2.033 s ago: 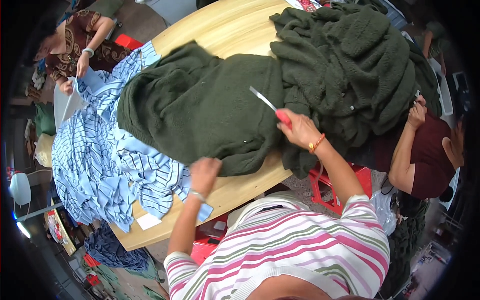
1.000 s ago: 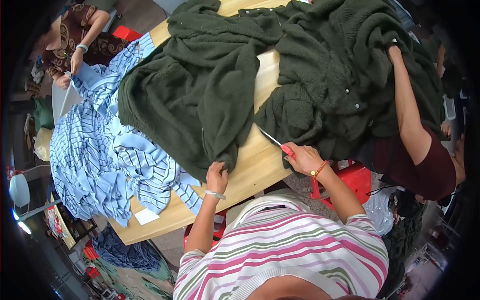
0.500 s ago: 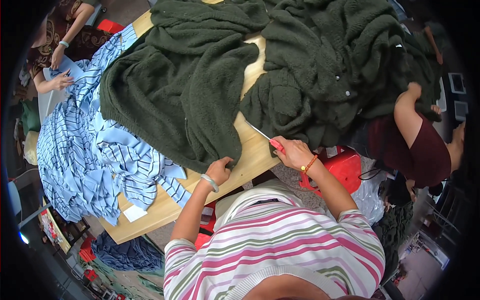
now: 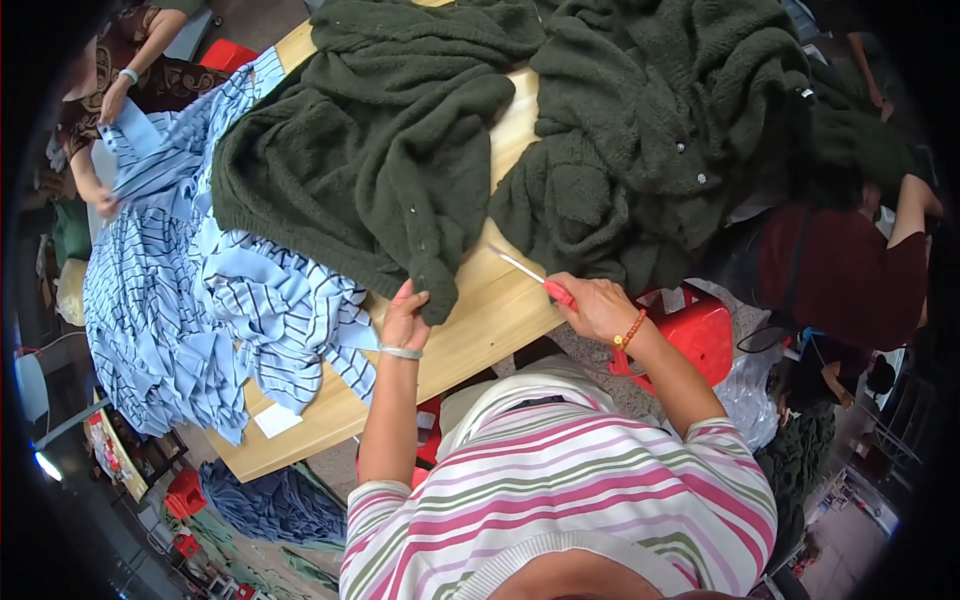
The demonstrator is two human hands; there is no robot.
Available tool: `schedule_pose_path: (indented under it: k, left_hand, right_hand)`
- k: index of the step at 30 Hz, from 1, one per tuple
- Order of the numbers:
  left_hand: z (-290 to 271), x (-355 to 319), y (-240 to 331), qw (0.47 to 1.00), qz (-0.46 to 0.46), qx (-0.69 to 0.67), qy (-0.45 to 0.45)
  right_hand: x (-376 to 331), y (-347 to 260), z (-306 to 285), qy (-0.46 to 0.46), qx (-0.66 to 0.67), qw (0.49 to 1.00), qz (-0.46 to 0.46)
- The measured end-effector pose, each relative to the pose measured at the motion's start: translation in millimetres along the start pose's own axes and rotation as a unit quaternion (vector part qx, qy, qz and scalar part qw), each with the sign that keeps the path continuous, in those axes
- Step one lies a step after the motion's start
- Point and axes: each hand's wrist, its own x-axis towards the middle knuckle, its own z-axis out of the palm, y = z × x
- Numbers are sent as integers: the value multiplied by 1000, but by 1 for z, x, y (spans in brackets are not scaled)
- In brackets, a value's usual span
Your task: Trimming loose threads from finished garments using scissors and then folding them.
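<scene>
A dark green knitted garment [image 4: 350,170] lies spread on the wooden table in front of me. At its near corner my left hand [image 4: 406,322] is closed, thumb and fingers pinching the edge. My right hand [image 4: 603,310] is wrapped round a red-handled tool [image 4: 557,291] with a thin, straight metal shaft pointing up and left over bare wood. Its exact kind is hard to make out. Close beyond the shaft lies a second heap of the same green knitwear [image 4: 640,130], with a few small shiny round buttons on it. The tool touches neither garment.
Blue garments with dark stripes [image 4: 165,320] cover the left of the wooden table [image 4: 480,340]. A white paper slip [image 4: 277,420] lies near its edge. At upper left, a person handles blue cloth; at right, a person in maroon handles green knitwear. A red stool [image 4: 690,345] stands at right.
My left hand has shifted left and up, lifting and folding the garment's near corner. My right hand with the tool has barely moved. The person at right has drawn green cloth farther right.
</scene>
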Motion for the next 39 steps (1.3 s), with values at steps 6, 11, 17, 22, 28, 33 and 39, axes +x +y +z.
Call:
schedule_pose_path:
  k: [6,11,17,22,28,33,39]
  left_hand:
    - [8,15,-30,999,24,-4,29]
    - [4,13,-37,999,36,-9,27]
    - [6,7,-40,998,46,13,36]
    - [6,7,-37,997,53,36,36]
    - [0,7,-37,998,42,51,21]
    - [-21,10,-23,992,58,102,44]
    - [25,23,7,956,119,241,117]
  right_hand:
    - [-12,-27,9,-85,-16,996,-27]
    - [-9,-40,11,-102,-71,992,-22]
    - [3,-45,9,-92,-75,992,-44]
    - [13,-50,8,-134,-82,986,-50]
    - [16,-46,12,-142,-70,985,-70]
    - [24,-29,23,-89,-40,994,-46]
    - [23,-21,28,-45,-22,998,-41]
